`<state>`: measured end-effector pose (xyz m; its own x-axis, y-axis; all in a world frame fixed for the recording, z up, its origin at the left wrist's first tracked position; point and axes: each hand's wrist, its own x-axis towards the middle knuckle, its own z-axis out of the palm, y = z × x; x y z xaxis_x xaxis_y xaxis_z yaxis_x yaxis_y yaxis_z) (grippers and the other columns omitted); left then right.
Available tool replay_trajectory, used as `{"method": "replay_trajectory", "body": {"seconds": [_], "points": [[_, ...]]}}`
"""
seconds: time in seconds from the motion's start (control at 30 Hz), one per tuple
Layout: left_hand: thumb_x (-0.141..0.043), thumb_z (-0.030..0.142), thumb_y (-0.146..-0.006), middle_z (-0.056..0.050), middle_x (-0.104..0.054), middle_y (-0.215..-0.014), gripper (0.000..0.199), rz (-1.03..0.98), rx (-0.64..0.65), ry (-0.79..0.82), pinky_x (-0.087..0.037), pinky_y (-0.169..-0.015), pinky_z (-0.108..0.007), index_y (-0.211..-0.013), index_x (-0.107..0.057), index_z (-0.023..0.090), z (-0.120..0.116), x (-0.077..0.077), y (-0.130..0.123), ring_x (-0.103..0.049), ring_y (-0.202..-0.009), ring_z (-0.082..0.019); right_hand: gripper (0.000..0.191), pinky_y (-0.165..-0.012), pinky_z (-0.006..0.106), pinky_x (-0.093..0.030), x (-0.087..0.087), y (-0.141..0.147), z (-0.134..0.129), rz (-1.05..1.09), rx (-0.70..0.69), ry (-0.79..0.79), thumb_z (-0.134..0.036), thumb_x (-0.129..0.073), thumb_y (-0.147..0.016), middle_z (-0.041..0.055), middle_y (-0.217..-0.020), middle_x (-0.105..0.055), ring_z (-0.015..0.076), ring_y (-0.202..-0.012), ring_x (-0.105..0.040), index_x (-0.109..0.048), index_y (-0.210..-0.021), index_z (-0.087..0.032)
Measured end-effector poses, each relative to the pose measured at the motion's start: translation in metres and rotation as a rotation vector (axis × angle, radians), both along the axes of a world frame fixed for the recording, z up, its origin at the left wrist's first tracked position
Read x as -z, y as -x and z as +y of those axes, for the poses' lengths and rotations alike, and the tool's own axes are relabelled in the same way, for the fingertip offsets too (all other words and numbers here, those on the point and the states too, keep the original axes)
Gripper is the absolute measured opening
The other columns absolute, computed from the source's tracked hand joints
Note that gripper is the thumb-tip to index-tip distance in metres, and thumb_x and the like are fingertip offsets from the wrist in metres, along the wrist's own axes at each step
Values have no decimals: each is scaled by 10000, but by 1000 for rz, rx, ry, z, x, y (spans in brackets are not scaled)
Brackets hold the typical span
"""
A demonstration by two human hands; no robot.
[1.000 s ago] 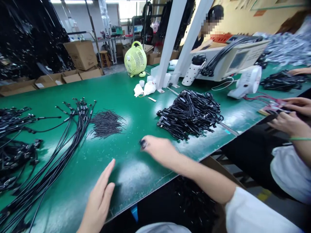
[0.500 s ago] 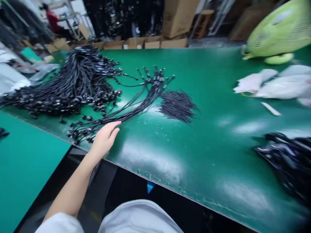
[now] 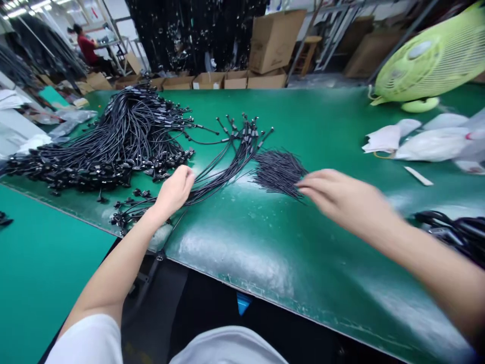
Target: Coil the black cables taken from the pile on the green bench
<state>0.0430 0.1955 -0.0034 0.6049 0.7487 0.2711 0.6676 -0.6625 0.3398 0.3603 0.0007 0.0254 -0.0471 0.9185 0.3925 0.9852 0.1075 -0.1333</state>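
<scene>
My left hand (image 3: 176,189) is closed in a pinch over a loose bunch of black cables (image 3: 223,174); one black cable (image 3: 177,225) trails from beneath it toward the table's front edge. To the right lies a pile of short, thin black strips (image 3: 278,172). At that pile's right edge, my right hand (image 3: 337,197) has thumb and fingers pressed together on the strip ends; how many it grips is too small to tell. A large heap of similar black cables with connector ends (image 3: 125,126) covers the table's left part.
On the green table (image 3: 322,136), a yellow-green fan (image 3: 424,60) stands at the far right, with white plastic bags (image 3: 432,144) and a white strip (image 3: 418,176) before it. More black cords (image 3: 454,230) lie near right. Cardboard boxes (image 3: 275,43) line the back; a person (image 3: 89,48) sits far left.
My right hand has come into view from the right and reached the strips. My left hand has shifted slightly right and up, its fingers closing into a pinch. The view has tilted up slightly.
</scene>
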Motion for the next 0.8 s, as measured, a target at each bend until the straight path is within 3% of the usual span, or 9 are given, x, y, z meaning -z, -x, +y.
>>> {"method": "replay_trajectory", "body": {"seconds": [0.1,0.17,0.23,0.33,0.5,0.6,0.67,0.73,0.8], "points": [[-508,346,-933,-90,-656,-1077,231,162,193,-12,-478,-867,-340,-1078,-581,182,-12,10,1,-606,-1007,-232,316,-727,293,-487,20,59,55,-149,-85,132,-251,-466,-962,113,-1235,-609,180,-886,-638,-634,-1221,-183],[-484,262,-941,-100,-653,-1084,160,171,243,-67,-473,-895,-347,-1008,-598,172,-19,16,3,-597,-1028,-231,368,-759,304,-476,30,88,101,-241,-142,195,-209,-485,-943,139,-1286,-567,205,-964,-621,-569,-1299,-169],[-415,234,-968,-92,-649,-1068,189,46,227,-84,-475,-890,-327,-994,-594,177,-25,15,8,-605,-1001,-207,292,-764,310,-464,33,102,138,-292,-147,246,-231,-495,-941,156,-1186,-601,224,-976,-611,-629,-1183,-138],[-385,288,-987,-72,-647,-1045,227,-118,164,-66,-474,-865,-306,-1030,-588,197,-31,4,24,-613,-972,-193,312,-712,294,-445,21,94,166,-281,-66,240,-303,-420,-984,144,-1094,-622,222,-944,-619,-667,-1068,-133],[-403,338,-976,-49,-677,-920,233,-247,48,111,-477,-801,-312,-975,-592,202,-24,-5,56,-642,-878,-199,339,-728,294,-435,-35,60,160,-204,19,49,-357,-396,-999,94,-1146,-625,201,-943,-608,-664,-1106,-180],[-405,346,-974,-45,-680,-913,229,-325,80,177,-483,-777,-303,-988,-585,204,-24,-1,59,-647,-862,-191,374,-839,322,-443,-78,60,135,-187,-30,-228,-359,-346,-1013,102,-1090,-639,196,-998,-579,-667,-1030,-167],[-420,322,-969,-57,-675,-962,208,-345,141,117,-480,-817,-313,-1009,-585,202,-28,0,56,-637,-914,-195,373,-939,362,-416,-107,67,112,-237,-69,-482,-396,-343,-1008,94,-1137,-624,206,-1064,-550,-654,-1031,-192],[-427,296,-966,-63,-665,-976,192,-356,177,10,-469,-853,-324,-1019,-585,200,-31,-2,53,-619,-944,-197,364,-1030,429,-346,-134,72,91,-278,-74,-624,-436,-339,-999,67,-1217,-583,242,-1160,-503,-635,-1074,-237],[-428,285,-964,-58,-655,-946,182,-429,123,-110,-464,-855,-325,-1007,-582,197,-31,-6,56,-610,-926,-190,424,-1059,481,-278,-158,68,75,-186,-128,-496,-457,-232,-1010,51,-1311,-505,292,-1309,-377,-577,-1189,-285]]}}
